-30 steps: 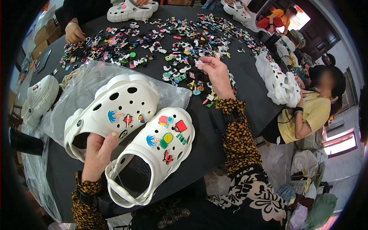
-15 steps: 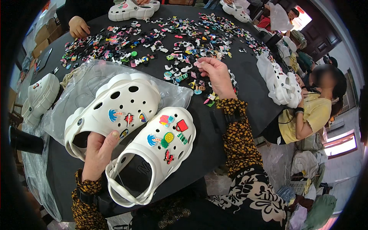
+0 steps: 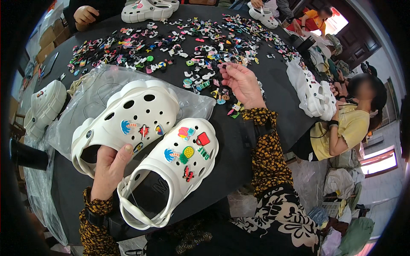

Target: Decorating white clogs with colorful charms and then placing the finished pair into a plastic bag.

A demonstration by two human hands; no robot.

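My left hand (image 3: 112, 168) grips a white clog (image 3: 115, 102) by its opening edge, with the thumb outside and the fingers hidden inside. A few shoe charms, among them a blue palm tree (image 3: 125, 127), sit in that clog's holes. Beside it lies a second white clog (image 3: 194, 164) bearing several charms, such as a pineapple (image 3: 187, 153) and a red bag (image 3: 202, 138). Over the near edge of the charm pile (image 3: 213, 51), my right hand (image 3: 243, 83) pinches a small pinkish charm (image 3: 223, 65) between thumb and fingertips.
A clear plastic bag (image 3: 194, 100) lies under the held clog on the black table (image 3: 239, 153). More white clogs stand left (image 3: 45, 106) and far (image 3: 147, 12). At right a co-worker in yellow (image 3: 348, 132) handles white clogs (image 3: 314, 96). A black cylinder (image 3: 27, 154) is at left.
My right hand has turned slightly and shifted a little, keeping the pinkish charm. The co-worker's hand at the far left has drawn back from the pile. The two near clogs have hardly moved.
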